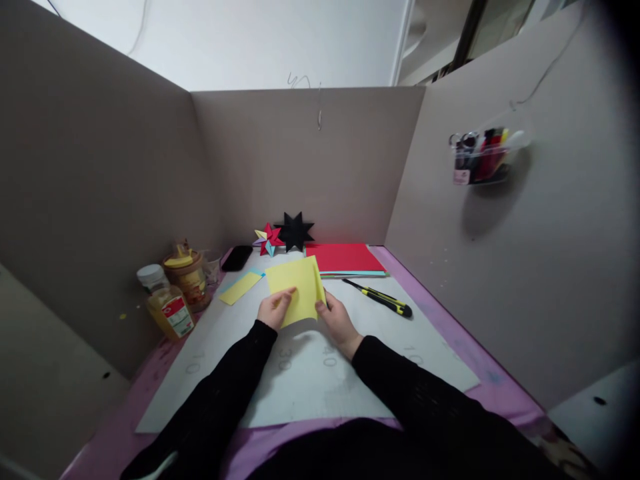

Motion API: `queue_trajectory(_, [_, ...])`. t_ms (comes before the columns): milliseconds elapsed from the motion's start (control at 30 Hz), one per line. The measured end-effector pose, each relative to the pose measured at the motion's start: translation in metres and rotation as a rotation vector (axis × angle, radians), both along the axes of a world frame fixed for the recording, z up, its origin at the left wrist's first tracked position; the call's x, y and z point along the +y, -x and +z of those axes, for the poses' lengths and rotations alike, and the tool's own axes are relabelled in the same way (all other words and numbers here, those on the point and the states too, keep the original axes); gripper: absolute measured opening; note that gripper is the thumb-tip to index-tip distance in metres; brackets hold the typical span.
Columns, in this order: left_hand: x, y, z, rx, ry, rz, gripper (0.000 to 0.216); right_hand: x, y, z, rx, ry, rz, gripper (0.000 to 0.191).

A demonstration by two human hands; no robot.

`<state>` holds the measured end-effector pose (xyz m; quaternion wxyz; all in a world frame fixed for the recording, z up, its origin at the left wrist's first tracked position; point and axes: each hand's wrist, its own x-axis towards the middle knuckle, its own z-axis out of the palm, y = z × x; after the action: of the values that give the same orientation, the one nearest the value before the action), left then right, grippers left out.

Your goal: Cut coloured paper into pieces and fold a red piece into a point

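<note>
A sheet of yellow paper [295, 283] is held up between my two hands, above the white board [305, 393]. My left hand [275, 309] is closed on its lower left part, thumb on the near face. On the right edge, where a narrow strip is folded over, my right hand [340, 321] pinches the sheet. Just right of that hand lies a yellow-and-black utility knife [383, 300]. Yellow paper strips [241, 288] and a bit of blue paper rest left of the sheet. Behind it is a stack of red paper [345, 258] with other colours beneath.
Folded paper stars, one black [296, 231] and one multicoloured [269, 239], stand at the back by a black phone [237, 258]. A glue bottle [170, 310] and a brown tub [187, 277] line the left. Grey panels [305, 160] enclose three sides; a clear holder [483, 160] hangs right.
</note>
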<state>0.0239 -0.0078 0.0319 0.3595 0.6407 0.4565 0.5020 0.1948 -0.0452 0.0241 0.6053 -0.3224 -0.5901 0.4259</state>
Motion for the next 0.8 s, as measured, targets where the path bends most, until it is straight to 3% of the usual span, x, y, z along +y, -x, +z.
queue_trajectory(100, [0.010,0.005,-0.006,-0.003,0.042,0.027,0.040,0.009,-0.004,-0.008,0.078,0.152,0.001,0.056])
queue_trajectory(200, [0.024,0.015,-0.014,-0.039,0.175,0.056,0.039,0.022,-0.011,-0.021,0.063,0.382,-0.057,0.075])
queue_trajectory(267, [0.033,0.023,-0.019,-0.056,0.264,0.113,0.042,0.035,-0.021,-0.027,-0.009,0.439,-0.136,0.069])
queue_trajectory(333, [0.041,0.031,-0.021,-0.058,0.328,0.182,0.046,0.051,-0.033,-0.028,-0.166,0.364,-0.256,0.050])
queue_trajectory(400, [0.047,0.037,-0.022,-0.068,0.378,0.229,0.052,0.071,-0.047,-0.024,-0.445,0.176,-0.397,0.033])
queue_trajectory(467, [0.051,0.040,-0.023,-0.083,0.408,0.252,0.058,0.092,-0.057,-0.019,-0.835,-0.001,-0.484,0.028])
queue_trajectory(533, [0.053,0.041,-0.024,-0.070,0.409,0.271,0.062,0.113,-0.061,-0.015,-1.161,-0.037,-0.493,0.031])
queue_trajectory(700, [0.054,0.036,-0.031,0.119,0.353,0.264,0.062,0.160,-0.052,-0.011,-1.330,-0.001,-0.426,0.040])
queue_trajectory(800, [0.055,0.033,-0.037,0.218,0.327,0.233,0.062,0.185,-0.048,-0.007,-1.418,0.059,-0.364,0.059])
